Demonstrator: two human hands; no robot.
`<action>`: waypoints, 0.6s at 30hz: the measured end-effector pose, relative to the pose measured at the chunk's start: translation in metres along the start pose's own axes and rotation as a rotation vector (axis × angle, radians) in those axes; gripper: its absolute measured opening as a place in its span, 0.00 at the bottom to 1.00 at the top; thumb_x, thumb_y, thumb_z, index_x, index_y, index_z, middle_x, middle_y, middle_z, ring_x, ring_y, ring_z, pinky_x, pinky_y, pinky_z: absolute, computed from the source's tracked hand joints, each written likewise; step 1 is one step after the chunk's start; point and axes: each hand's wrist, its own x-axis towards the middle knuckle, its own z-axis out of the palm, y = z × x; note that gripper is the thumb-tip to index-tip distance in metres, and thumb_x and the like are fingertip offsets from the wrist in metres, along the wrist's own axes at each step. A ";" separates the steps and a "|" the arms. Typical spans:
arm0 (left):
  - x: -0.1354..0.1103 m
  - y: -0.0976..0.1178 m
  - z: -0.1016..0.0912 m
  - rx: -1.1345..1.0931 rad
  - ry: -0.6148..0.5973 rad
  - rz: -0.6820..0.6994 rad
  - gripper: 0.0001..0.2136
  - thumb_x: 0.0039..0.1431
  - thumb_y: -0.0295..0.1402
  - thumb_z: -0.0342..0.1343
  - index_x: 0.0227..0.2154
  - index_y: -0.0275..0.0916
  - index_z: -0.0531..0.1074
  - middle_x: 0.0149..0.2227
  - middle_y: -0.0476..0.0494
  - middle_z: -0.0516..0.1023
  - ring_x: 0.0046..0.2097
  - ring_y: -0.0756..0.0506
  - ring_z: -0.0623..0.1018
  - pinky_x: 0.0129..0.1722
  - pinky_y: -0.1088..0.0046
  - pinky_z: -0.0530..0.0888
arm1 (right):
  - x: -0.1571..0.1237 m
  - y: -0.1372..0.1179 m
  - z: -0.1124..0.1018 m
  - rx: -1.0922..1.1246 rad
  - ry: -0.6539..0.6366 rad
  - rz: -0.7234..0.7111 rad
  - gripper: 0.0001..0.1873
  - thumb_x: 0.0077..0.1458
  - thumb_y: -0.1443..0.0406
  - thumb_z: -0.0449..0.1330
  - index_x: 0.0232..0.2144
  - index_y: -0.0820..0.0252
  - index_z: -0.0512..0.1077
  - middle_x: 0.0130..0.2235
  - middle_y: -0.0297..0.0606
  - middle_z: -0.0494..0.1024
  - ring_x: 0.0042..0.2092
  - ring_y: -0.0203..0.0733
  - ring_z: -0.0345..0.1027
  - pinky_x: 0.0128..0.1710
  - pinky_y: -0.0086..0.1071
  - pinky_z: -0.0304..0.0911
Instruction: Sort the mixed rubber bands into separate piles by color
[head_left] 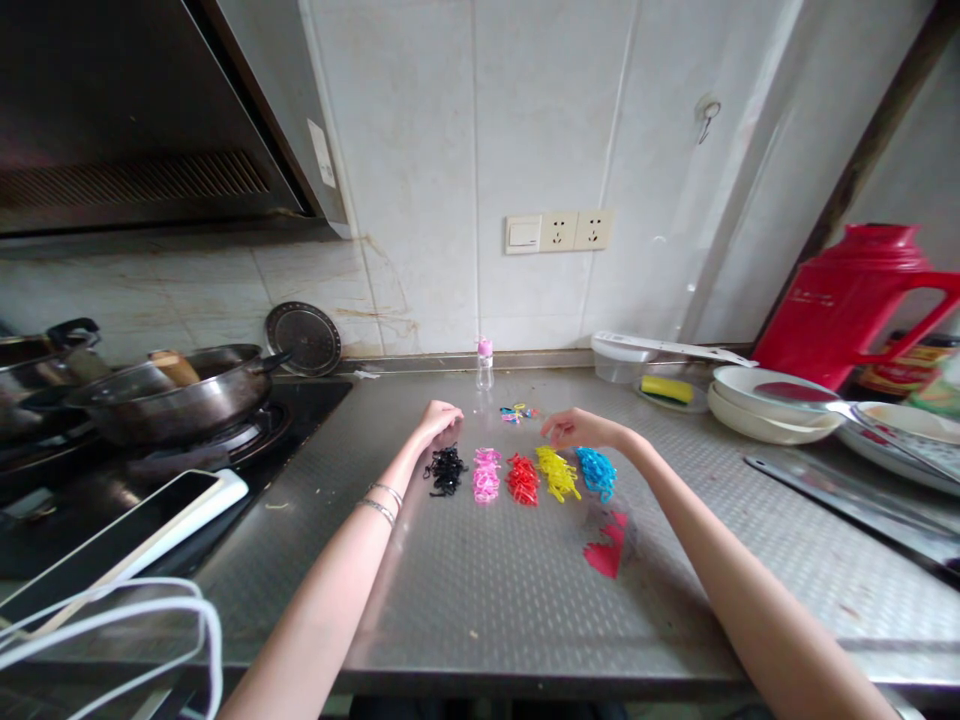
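Five piles of small elastic bands lie in a row on the metal counter: black bands (447, 470), pink bands (487, 475), red bands (523, 479), yellow bands (557, 474) and blue bands (597, 473). Behind the row is a small mixed-colour heap of bands (516, 412). My left hand (441, 422), fingers curled together, is just behind the black pile; anything in its fingertips is too small to make out. Between the mixed heap and the yellow pile hovers my right hand (576, 429), its bent fingers slightly apart and no band visible in them.
A small clear bottle with a pink cap (485, 364) stands near the wall. Torn red paper (609, 548) lies in front of the blue pile. Left are a phone-like white device (142, 535), white cable and pans (187, 395); right are bowls (772, 425), a knife and a red thermos (840, 300).
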 end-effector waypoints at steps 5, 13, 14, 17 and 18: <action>0.000 0.002 -0.001 0.025 -0.009 -0.013 0.10 0.43 0.35 0.54 0.16 0.33 0.69 0.13 0.53 0.62 0.15 0.57 0.56 0.16 0.78 0.51 | -0.002 0.012 -0.006 0.033 0.161 0.072 0.15 0.40 0.65 0.56 0.33 0.64 0.74 0.23 0.33 0.74 0.23 0.33 0.64 0.20 0.23 0.58; 0.000 0.024 0.019 0.258 -0.141 0.270 0.07 0.42 0.31 0.54 0.22 0.33 0.75 0.21 0.46 0.73 0.24 0.51 0.69 0.25 0.77 0.62 | 0.001 0.068 -0.003 -0.015 0.566 0.134 0.16 0.43 0.62 0.53 0.33 0.64 0.74 0.20 0.33 0.72 0.21 0.33 0.61 0.21 0.25 0.56; -0.001 0.027 0.025 0.288 -0.164 0.307 0.07 0.42 0.32 0.55 0.23 0.33 0.75 0.22 0.45 0.74 0.26 0.50 0.70 0.26 0.77 0.63 | 0.001 0.071 -0.002 -0.022 0.589 0.141 0.16 0.43 0.62 0.53 0.32 0.64 0.74 0.19 0.33 0.72 0.21 0.34 0.61 0.21 0.26 0.57; -0.001 0.036 0.042 0.378 -0.165 0.395 0.09 0.41 0.34 0.57 0.26 0.35 0.76 0.25 0.45 0.75 0.28 0.49 0.71 0.28 0.76 0.64 | 0.000 0.075 -0.001 -0.031 0.641 0.160 0.16 0.43 0.62 0.52 0.32 0.63 0.74 0.19 0.33 0.71 0.21 0.35 0.63 0.23 0.26 0.57; -0.001 0.038 0.047 0.399 -0.150 0.409 0.10 0.42 0.35 0.57 0.27 0.35 0.76 0.26 0.45 0.75 0.27 0.49 0.71 0.28 0.76 0.64 | -0.001 0.074 -0.001 -0.035 0.650 0.165 0.16 0.43 0.62 0.52 0.31 0.63 0.74 0.19 0.33 0.71 0.22 0.35 0.63 0.23 0.26 0.58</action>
